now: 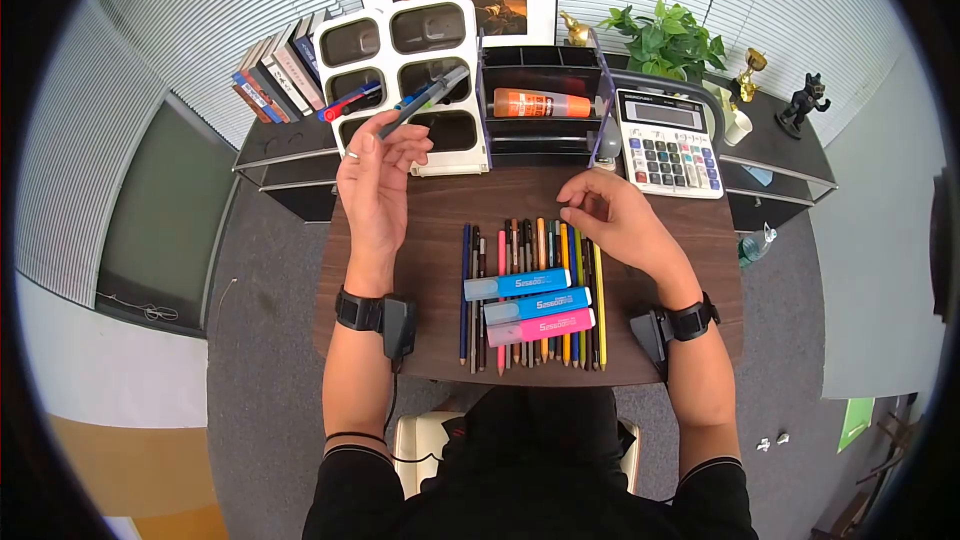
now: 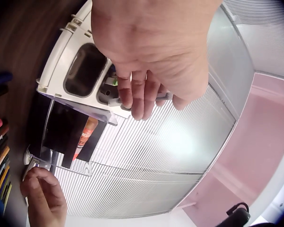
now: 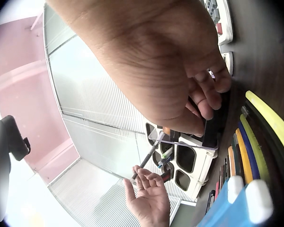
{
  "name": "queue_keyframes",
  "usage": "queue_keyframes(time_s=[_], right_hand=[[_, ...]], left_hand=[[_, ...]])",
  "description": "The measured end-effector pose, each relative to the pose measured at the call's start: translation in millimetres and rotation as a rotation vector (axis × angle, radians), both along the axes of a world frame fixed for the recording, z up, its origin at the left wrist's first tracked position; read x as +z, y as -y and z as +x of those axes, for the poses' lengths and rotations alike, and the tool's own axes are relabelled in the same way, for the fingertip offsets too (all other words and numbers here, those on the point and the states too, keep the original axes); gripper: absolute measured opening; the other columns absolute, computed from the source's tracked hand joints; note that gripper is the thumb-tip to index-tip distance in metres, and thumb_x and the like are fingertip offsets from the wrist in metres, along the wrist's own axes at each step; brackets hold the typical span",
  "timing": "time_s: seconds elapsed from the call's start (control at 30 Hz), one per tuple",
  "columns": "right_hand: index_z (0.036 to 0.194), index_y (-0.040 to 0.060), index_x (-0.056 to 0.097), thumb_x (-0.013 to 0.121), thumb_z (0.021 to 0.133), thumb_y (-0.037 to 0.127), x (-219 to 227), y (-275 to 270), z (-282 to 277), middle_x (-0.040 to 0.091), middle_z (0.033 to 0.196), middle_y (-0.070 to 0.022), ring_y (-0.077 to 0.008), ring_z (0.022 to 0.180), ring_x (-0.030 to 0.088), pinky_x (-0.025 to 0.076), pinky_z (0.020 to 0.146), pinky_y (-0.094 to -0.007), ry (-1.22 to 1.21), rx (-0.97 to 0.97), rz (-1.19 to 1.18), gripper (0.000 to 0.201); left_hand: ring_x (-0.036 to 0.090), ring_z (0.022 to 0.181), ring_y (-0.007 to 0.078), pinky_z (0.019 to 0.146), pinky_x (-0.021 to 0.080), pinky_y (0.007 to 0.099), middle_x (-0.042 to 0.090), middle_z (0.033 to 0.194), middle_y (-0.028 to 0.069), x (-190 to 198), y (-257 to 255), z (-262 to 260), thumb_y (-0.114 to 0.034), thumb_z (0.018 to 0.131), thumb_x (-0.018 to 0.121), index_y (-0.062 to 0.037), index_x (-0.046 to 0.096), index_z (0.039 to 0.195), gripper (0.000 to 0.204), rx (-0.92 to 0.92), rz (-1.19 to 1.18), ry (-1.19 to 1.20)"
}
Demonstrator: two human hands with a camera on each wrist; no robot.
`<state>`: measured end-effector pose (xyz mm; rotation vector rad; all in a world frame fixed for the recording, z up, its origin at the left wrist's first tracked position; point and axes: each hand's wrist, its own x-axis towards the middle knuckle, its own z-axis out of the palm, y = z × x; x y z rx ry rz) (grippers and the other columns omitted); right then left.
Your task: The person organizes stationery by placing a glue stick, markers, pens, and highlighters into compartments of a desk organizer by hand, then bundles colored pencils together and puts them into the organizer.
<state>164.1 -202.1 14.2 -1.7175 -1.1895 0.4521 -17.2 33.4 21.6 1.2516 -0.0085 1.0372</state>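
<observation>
My left hand (image 1: 372, 190) is raised in front of the white organizer (image 1: 392, 62) and pinches a grey pen (image 1: 425, 102), its upper end slanting over the middle right compartment. In the left wrist view my left hand (image 2: 154, 42) covers most of the pen. Red and blue pens (image 1: 350, 100) stand in the middle left compartment. My right hand (image 1: 630, 225), fingers loosely curled and holding nothing, hovers above the table, right of the upper ends of the coloured pencils (image 1: 502, 340). Two blue highlighters (image 1: 545, 303) and a pink highlighter (image 1: 550, 327) lie across the pencils.
Behind my right hand is a white calculator (image 1: 668, 145). A black rack (image 1: 540, 75) with an orange tube (image 1: 543, 103) stands right of the organizer. Books (image 1: 285, 75) are at the left; a plant (image 1: 670, 45), trophy (image 1: 750, 70) and black figurine (image 1: 803, 105) stand at the right.
</observation>
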Motion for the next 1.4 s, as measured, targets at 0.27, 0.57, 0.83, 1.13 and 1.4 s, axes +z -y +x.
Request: queue_keyframes(time_s=[0.27,0.57,0.83,1.13,1.4], right_hand=[[0.100,0.0009,0.069,0.074,0.087,0.003,1,1,-1,0.061,0.086,-0.0052,-0.0138,0.076,0.057,0.050,0.070,-0.0292,-0.033,0.009,-0.015,0.014],[0.100,0.0003,0.069,0.074,0.087,0.004,0,1,0,0.060,0.086,-0.0054,-0.0137,0.075,0.056,0.050,0.070,-0.0292,-0.026,0.016,-0.015,0.015],[0.100,-0.0004,0.068,0.074,0.087,0.004,2,0,-1,0.061,0.086,-0.0058,-0.0140,0.075,0.057,0.050,0.071,-0.0293,-0.020,0.009,-0.044,0.015],[0.100,-0.0005,0.068,0.073,0.088,0.004,0,1,-1,0.061,0.085,-0.0056,-0.0134,0.075,0.057,0.050,0.070,-0.0293,-0.012,0.018,-0.013,0.014],[0.100,-0.0009,0.068,0.073,0.088,0.004,3,1,-1,0.061,0.085,-0.0056,-0.0132,0.075,0.057,0.050,0.070,-0.0291,-0.003,0.026,-0.028,0.014]], left_hand=[[0.066,0.105,0.0236,0.089,0.052,0.0342,0.068,0.118,0.0219,-3,-3,2,-0.033,0.108,0.050,0.0051,0.050,0.136,0.048,-0.038,0.022,-0.045],[0.066,0.113,0.0255,0.089,0.053,0.0332,0.062,0.134,0.0237,2,8,21,-0.027,0.109,0.049,0.0034,0.044,0.145,0.047,-0.131,-0.008,-0.162],[0.069,0.110,0.0250,0.086,0.054,0.0318,0.064,0.131,0.0235,1,17,28,-0.025,0.108,0.053,0.0018,0.048,0.142,0.044,-0.098,-0.011,-0.157],[0.068,0.112,0.0244,0.086,0.053,0.0310,0.065,0.131,0.0236,-3,18,27,-0.023,0.108,0.052,0.0018,0.049,0.139,0.040,-0.055,0.054,-0.153],[0.067,0.116,0.0259,0.085,0.053,0.0302,0.064,0.132,0.0251,0,20,27,-0.022,0.108,0.053,0.0017,0.050,0.137,0.038,0.002,0.055,-0.146]])
